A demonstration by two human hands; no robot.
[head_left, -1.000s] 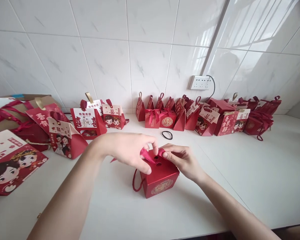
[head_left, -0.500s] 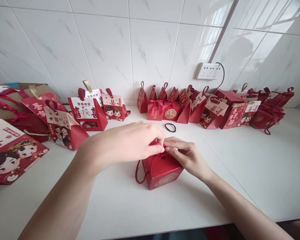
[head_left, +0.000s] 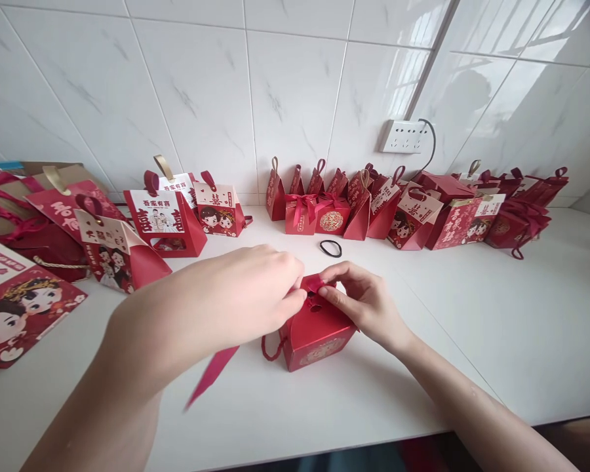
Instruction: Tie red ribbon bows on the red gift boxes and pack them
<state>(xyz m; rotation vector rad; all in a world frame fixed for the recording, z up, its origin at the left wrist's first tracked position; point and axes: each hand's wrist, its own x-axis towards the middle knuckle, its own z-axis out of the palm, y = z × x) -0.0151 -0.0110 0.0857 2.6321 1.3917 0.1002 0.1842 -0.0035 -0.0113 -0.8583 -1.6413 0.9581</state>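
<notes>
A red gift box (head_left: 319, 321) with a gold print on its front stands on the counter before me, a twisted red cord loop at its left side. At the box's top, my right hand (head_left: 361, 295) pinches a red ribbon (head_left: 313, 283) beside a round hole in the lid. My left hand (head_left: 260, 288) is closed just left of the hole; the ribbon's loose tail (head_left: 212, 377) hangs out below it. The left fingertips are partly hidden by the hand itself.
On the white counter, a black hair tie (head_left: 331, 248) lies behind the box. Decorated red boxes (head_left: 358, 210) line the tiled wall, and more boxes (head_left: 122, 252) stand at the left. A power strip (head_left: 407, 136) is on the wall.
My left hand has moved left, away from my right hand, and a ribbon tail now shows beneath it. My right hand still pinches at the box's top. The view has shifted slightly.
</notes>
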